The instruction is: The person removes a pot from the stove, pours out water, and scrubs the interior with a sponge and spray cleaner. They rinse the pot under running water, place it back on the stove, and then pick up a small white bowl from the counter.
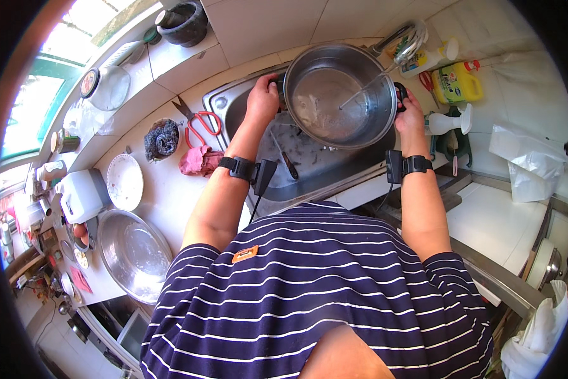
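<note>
A round stainless steel pot (pixel 339 128) is held over the kitchen sink (pixel 312 166). My left hand (pixel 264 99) grips its left handle, and my right hand (pixel 411 111) grips the black handle on its right. A thin stream of water runs from the metal faucet (pixel 409 47) into the pot, and some liquid covers the bottom. Below the pot, a knife with a dark handle (pixel 289 166) lies in the sink among dark scraps.
Left of the sink are red-handled scissors (pixel 202 124), a pink cloth (pixel 199 161), a dark scouring pad (pixel 162 139), a white plate (pixel 125 182) and a large metal basin (pixel 134 256). A yellow detergent bottle (pixel 457 84) and a spray bottle (pixel 447 124) stand at the right.
</note>
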`<state>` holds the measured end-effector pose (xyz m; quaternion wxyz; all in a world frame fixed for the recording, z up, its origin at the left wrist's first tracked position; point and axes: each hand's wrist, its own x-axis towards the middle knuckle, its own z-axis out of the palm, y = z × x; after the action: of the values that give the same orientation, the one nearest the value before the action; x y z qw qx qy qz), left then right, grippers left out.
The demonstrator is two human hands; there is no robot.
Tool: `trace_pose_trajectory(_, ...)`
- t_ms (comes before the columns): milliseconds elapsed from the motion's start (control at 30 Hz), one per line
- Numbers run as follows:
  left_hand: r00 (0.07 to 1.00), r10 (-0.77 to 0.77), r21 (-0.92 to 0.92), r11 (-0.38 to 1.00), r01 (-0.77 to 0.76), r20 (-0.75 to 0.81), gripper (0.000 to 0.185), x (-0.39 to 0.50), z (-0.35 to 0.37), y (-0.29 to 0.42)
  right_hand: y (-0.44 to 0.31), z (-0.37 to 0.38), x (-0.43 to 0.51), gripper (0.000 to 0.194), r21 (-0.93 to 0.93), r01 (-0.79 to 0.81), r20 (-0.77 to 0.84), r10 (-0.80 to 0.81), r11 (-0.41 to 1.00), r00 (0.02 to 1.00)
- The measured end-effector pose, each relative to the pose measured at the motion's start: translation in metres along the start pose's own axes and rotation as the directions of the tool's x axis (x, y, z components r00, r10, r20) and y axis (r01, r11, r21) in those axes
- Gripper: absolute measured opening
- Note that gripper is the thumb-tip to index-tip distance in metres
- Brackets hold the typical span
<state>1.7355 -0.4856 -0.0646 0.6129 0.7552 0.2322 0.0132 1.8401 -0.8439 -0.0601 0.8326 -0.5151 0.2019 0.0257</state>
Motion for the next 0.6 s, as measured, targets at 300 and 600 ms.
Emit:
trace_pose_trajectory(300,0.999,0.025,0.018,1.0,-0.026,0.047,0.032,0.004,-0.002,0.003,-0.002,0.011,-0.003,0.028,-0.103,0.019,-0.016,-0.021,0.994,1.0)
trace_pose_trajectory(600,0.997,0.049,-0.014,0.999,-0.048,0.063,0.03,0.002,0.0,0.005,-0.001,0.01,-0.002,0.027,-0.151,0.025,-0.083,-0.038,0.988,0.996)
